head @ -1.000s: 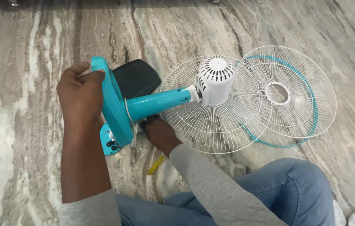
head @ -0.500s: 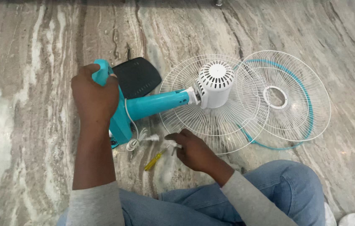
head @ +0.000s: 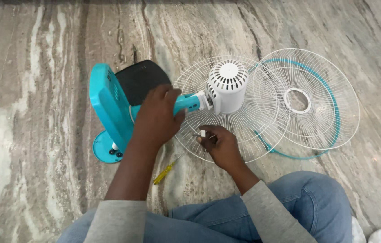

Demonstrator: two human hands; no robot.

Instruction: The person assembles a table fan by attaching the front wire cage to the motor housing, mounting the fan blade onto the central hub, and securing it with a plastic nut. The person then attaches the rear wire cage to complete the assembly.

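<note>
Nearest you, your denim-clad knee point(head: 309, 202) and grey knit sleeves frame the view. A slim yellow-handled screwdriver point(head: 167, 169) lies on the veined, polished marble floor point(head: 33, 90). Your right hand point(head: 221, 146) pinches a small white piece point(head: 203, 133) in curled fingers. Your left hand point(head: 156, 118) wraps closed around the smooth teal plastic fan stem point(head: 186, 102), which lies sideways between the flat teal base point(head: 106, 104) and the slotted white motor housing point(head: 227, 85). Beyond, 2 round white wire grilles point(head: 307, 96) overlap, 1 edged with a teal ring.
</note>
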